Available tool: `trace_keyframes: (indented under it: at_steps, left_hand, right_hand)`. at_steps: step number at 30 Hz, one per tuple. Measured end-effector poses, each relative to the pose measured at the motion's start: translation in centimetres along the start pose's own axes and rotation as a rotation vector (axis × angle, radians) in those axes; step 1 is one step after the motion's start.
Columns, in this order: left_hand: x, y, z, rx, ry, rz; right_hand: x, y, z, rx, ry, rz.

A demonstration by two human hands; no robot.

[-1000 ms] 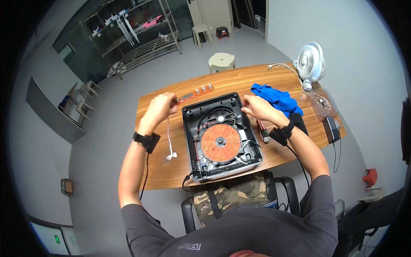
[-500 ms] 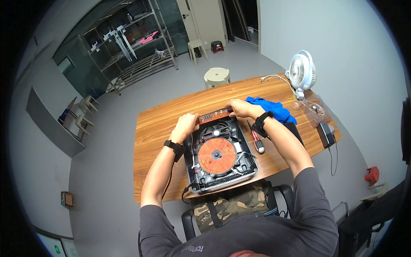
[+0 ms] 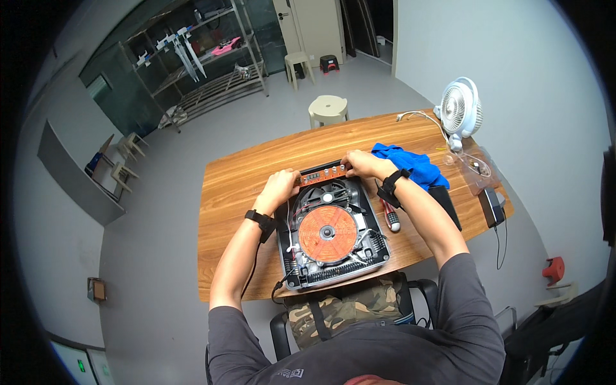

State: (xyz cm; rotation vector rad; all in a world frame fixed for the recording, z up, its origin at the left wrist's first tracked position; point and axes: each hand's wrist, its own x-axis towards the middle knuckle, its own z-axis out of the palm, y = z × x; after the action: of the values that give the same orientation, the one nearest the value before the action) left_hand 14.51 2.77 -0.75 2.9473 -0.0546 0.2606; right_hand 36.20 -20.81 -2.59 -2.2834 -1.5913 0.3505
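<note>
An opened induction cooker lies in front of me, its black housing (image 3: 340, 277) showing a round copper-coloured coil (image 3: 327, 235), a fan (image 3: 328, 197) and loose wires. Across its far end sits a narrow orange circuit board (image 3: 323, 174) with a small display and several buttons. My left hand (image 3: 280, 187) has its fingers closed round the board's left end. At the opposite end, my right hand (image 3: 361, 165) grips the board between thumb and fingers. The fingertips are partly hidden. A red and black screwdriver (image 3: 390, 217) lies right of the cooker, under my right forearm.
Right of the cooker are a blue cloth (image 3: 410, 165) and a dark flat object (image 3: 445, 206). A white fan (image 3: 461, 109) stands at the far right corner, near a clear plastic bag (image 3: 473, 174) and a black power adapter (image 3: 492, 206). A stool (image 3: 328, 108) stands beyond the table (image 3: 237, 183).
The view has shifted slightly. Both hands stay on the two ends of the circuit board, which has hardly moved against the housing.
</note>
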Motion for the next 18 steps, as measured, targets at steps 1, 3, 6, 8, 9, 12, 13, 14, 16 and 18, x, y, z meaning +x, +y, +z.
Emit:
trace_keyframes:
  at_steps: [1,3,6,8,9,12,13,14,16,18]
  left_hand:
    - [-0.1,0.1,-0.3,-0.022,-0.016,-0.011]
    - [-0.2,0.2,-0.9,-0.066,-0.025,-0.028]
    - [-1.0,-0.8,-1.7,-0.148,0.019,-0.042]
    - [-1.8,-2.7,-2.0,-0.226,0.085,-0.019]
    - [-2.3,-3.6,-2.1,-0.254,0.060,-0.041]
    - [-3.3,-5.0,-1.9,-0.183,0.029,-0.083]
    - [-3.7,-5.2,-1.9,-0.216,-0.005,-0.130]
    - [-4.0,-5.3,-1.8,-0.209,-0.004,-0.142]
    - [-4.2,-5.3,-1.3,-0.198,-0.001,-0.160]
    - [-4.2,-5.6,-0.9,-0.174,0.003,-0.148]
  right_hand:
    - [0.0,0.0,0.2,0.011,0.009,-0.006]
    - [0.1,0.2,0.3,-0.017,0.037,0.008]
    - [0.0,-0.7,0.2,-0.036,0.061,0.016]
    - [0.0,-1.1,0.0,-0.037,0.056,0.013]
    - [0.0,-1.1,0.0,-0.030,0.049,0.023]
    - [0.0,-0.4,0.1,-0.042,0.050,0.014]
    - [-0.1,-0.7,0.1,-0.056,0.061,0.022]
    - [0.1,-0.7,0.2,-0.059,0.059,0.015]
    - [0.2,-0.6,0.2,-0.069,0.058,0.009]
    - [0.3,-0.5,0.5,-0.063,0.075,0.010]
